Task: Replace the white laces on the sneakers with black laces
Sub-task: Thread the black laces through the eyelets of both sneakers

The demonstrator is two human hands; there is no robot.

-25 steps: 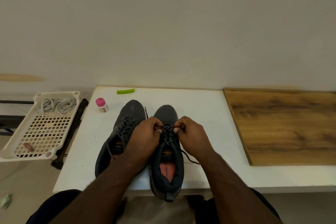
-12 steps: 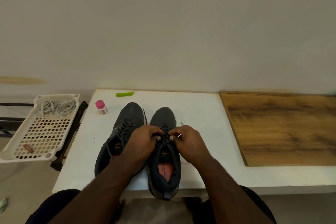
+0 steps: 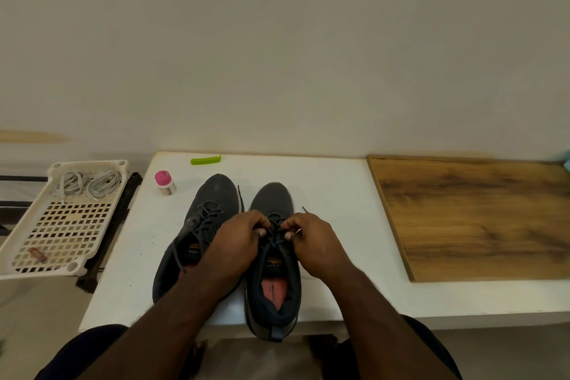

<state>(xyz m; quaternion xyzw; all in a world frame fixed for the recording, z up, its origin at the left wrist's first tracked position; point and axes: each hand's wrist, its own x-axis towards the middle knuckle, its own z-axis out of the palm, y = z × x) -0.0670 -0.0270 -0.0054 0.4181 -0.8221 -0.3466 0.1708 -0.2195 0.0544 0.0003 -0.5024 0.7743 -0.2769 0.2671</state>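
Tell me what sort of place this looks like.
Probably a plain indoor work or recording setup, not a lived-in room: a bare white table against a blank wall, a wooden board laid at one end, and a plastic tray alongside holding coiled white laces.

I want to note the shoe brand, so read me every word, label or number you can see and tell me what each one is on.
Left sneaker tongue label: pale lettering on a dark tag with an orange patch, too blurred to read.
Right sneaker tongue label: similar lettering, unreadable.
Right sneaker insole: a small dark print, too small to read.
Pink-capped bottle: no legible label.
No other text is visible.
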